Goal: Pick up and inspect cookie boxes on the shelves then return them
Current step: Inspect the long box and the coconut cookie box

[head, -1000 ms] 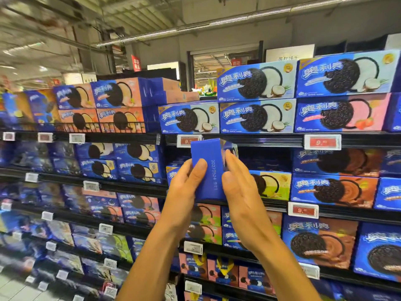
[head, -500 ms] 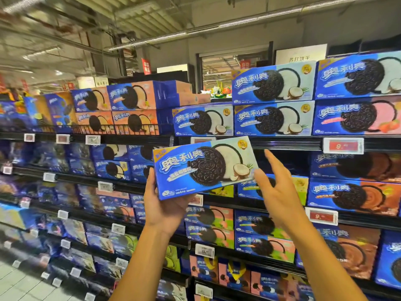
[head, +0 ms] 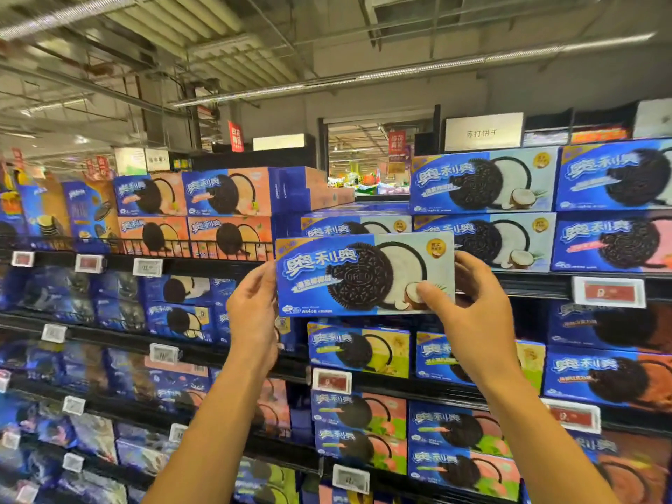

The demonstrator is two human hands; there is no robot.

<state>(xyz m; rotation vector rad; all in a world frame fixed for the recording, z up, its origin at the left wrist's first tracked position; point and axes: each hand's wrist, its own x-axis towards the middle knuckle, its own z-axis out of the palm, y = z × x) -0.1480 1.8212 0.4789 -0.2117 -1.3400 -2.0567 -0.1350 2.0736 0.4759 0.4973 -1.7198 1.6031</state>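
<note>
I hold a blue and pale coconut cookie box (head: 363, 272) flat-on, its front facing me, level with the top shelf (head: 527, 280). My left hand (head: 252, 314) grips its left end, fingers curled behind. My right hand (head: 469, 307) pinches its right end, thumb on the front over the coconut picture. Right behind it on the top shelf sits another coconut box (head: 358, 225), mostly hidden by the held box. More coconut boxes (head: 483, 180) are stacked to the right.
Peach-coloured cookie boxes (head: 225, 192) stand on the top shelf at left behind a wire rail. Price tags (head: 609, 292) hang on the shelf edges. Lower shelves hold several rows of other flavoured boxes (head: 358, 351). A ceiling and aisle sign are above.
The box turned from end-on to front-facing, then levelled and rose toward the top shelf. My right hand, free half a second ago, now pinches the box's right end.
</note>
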